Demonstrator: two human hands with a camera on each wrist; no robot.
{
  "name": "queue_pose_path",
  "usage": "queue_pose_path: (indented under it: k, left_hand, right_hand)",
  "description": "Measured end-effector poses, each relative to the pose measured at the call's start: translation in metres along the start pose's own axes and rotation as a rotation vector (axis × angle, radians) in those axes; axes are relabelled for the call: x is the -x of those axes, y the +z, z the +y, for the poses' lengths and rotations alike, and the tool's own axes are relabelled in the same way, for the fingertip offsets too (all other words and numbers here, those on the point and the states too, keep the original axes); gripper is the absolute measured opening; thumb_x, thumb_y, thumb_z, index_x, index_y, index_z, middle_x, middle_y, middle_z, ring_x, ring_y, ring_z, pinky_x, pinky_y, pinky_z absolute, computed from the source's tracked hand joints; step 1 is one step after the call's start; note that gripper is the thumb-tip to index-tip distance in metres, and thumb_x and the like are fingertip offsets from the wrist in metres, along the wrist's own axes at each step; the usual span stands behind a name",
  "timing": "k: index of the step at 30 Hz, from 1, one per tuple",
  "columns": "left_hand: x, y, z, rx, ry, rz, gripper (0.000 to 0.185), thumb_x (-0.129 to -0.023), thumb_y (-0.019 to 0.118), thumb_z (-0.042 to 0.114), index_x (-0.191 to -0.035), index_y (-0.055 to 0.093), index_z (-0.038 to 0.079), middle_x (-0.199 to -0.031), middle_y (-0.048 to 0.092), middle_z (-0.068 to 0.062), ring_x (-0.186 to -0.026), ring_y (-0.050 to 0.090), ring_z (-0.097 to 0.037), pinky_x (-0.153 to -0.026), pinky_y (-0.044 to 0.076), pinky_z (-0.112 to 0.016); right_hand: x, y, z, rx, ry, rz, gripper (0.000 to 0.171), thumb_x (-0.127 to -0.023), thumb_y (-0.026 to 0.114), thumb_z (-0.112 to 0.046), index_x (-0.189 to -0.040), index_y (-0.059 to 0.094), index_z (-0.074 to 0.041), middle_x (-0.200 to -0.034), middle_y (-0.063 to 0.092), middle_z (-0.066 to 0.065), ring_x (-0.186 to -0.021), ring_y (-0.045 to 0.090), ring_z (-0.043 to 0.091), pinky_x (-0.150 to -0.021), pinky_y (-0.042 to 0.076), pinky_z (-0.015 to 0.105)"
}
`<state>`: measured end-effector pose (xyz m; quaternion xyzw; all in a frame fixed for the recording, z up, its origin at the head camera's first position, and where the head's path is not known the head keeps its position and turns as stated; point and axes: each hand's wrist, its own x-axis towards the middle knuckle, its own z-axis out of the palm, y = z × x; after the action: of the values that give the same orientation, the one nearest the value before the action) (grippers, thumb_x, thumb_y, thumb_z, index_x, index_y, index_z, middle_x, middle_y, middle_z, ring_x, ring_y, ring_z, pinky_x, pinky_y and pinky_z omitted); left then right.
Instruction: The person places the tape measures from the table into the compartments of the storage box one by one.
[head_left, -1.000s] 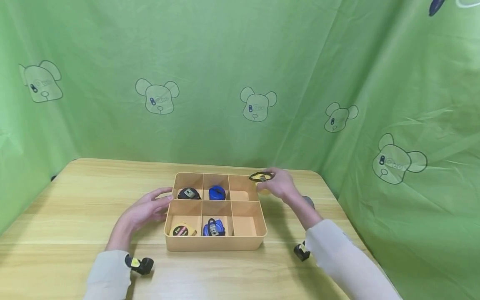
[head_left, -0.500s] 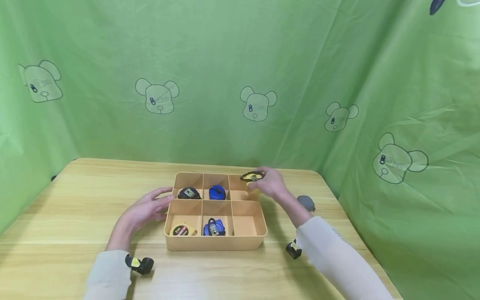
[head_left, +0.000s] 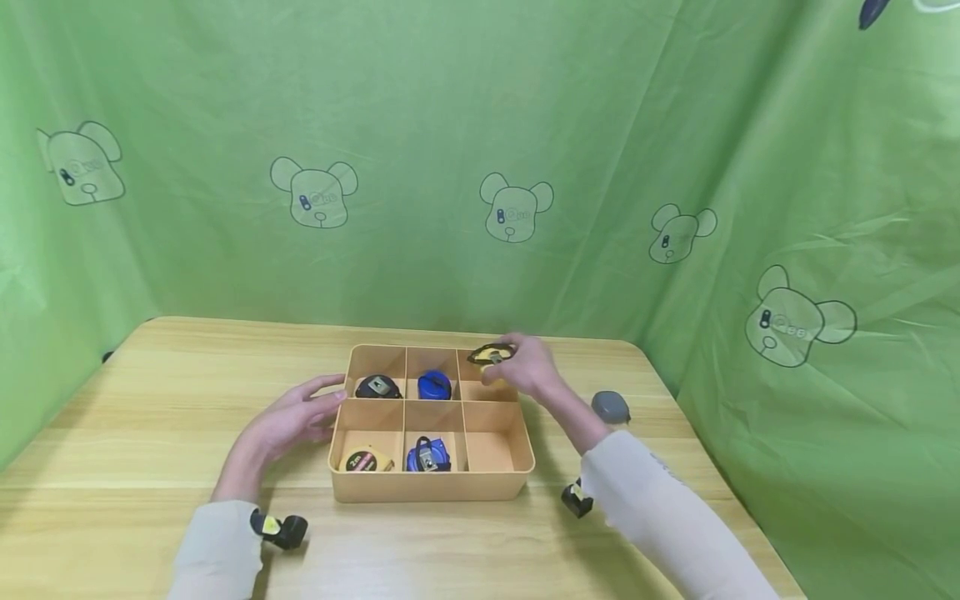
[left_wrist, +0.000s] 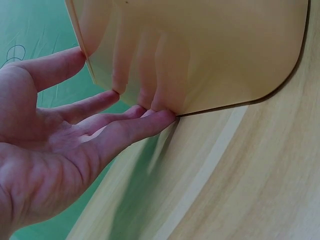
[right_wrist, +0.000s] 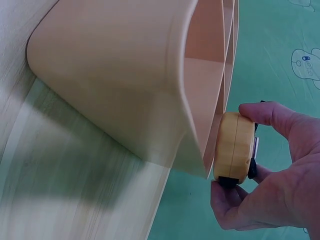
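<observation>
Left hand (head_left: pixel 288 421) rests straight fingers against the tray (head_left: pixel 431 490) wall, steadying it. Right hand (head_left: pixel 525 371) pinches a yellow tape measure (head_left: pixel 491 357) above the far-right compartment.

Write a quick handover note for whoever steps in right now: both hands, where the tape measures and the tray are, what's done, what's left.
Right hand pinches a yellow tape measure over the tray's far-right compartment, not yet released.
Left hand, fingers straight, rests against the tray's left wall.
Done: four tapes sit in compartments, black and blue in the far row, yellow and blue in the near row.
Left: the near-right compartment holds nothing; a grey tape lies on the table right of the tray.
</observation>
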<state>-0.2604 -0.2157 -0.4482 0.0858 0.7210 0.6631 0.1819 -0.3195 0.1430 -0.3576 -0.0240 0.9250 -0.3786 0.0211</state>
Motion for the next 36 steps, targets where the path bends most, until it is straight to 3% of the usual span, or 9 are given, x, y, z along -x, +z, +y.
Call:
queue_pose_path:
  k: [6, 15, 25, 36]
  left_hand:
    - [0.000, 0.000, 0.000, 0.011, 0.004, -0.004, 0.074, -0.106, 0.052, 0.035, -0.162, 0.013, 0.006, -0.158, 0.036, -0.028, -0.148, 0.031, -0.048, -0.120, 0.034, -0.058]
    - [0.000, -0.001, -0.001, 0.025, 0.007, -0.006, 0.074, -0.106, 0.052, 0.034, -0.162, 0.014, 0.005, -0.159, 0.035, -0.028, -0.148, 0.031, -0.048, -0.120, 0.033, -0.058]
    - [0.000, -0.001, -0.001, 0.019, 0.003, -0.004, 0.073, -0.106, 0.051, 0.033, -0.162, 0.014, 0.006, -0.158, 0.036, -0.028, -0.148, 0.031, -0.047, -0.120, 0.034, -0.057]
    - [0.001, -0.001, -0.001, 0.020, 0.008, -0.009, 0.074, -0.106, 0.053, 0.035, -0.162, 0.014, 0.005, -0.158, 0.036, -0.028, -0.149, 0.030, -0.048, -0.120, 0.033, -0.058]
  right_hand:
    - [0.001, 0.004, -0.005, -0.003, 0.004, -0.015, 0.072, -0.063, 0.089, -0.011, -0.130, 0.063, -0.003, -0.116, 0.069, 0.021, -0.091, 0.068, 0.029, -0.068, 0.061, 0.027]
    - [0.003, 0.013, -0.008, 0.021, -0.002, -0.017, 0.068, -0.064, 0.090, -0.013, -0.127, 0.065, -0.005, -0.114, 0.070, 0.019, -0.094, 0.067, 0.030, -0.072, 0.061, 0.029]
    - [0.003, 0.019, -0.005, 0.033, 0.002, -0.036, 0.066, -0.066, 0.089, -0.011, -0.127, 0.065, -0.005, -0.111, 0.070, 0.018, -0.087, 0.066, 0.025, -0.064, 0.059, 0.025]
    - [0.004, 0.022, -0.002, 0.048, 0.003, -0.030, 0.073, -0.065, 0.090, -0.012, -0.132, 0.062, -0.005, -0.116, 0.070, 0.019, -0.097, 0.067, 0.029, -0.078, 0.062, 0.032]
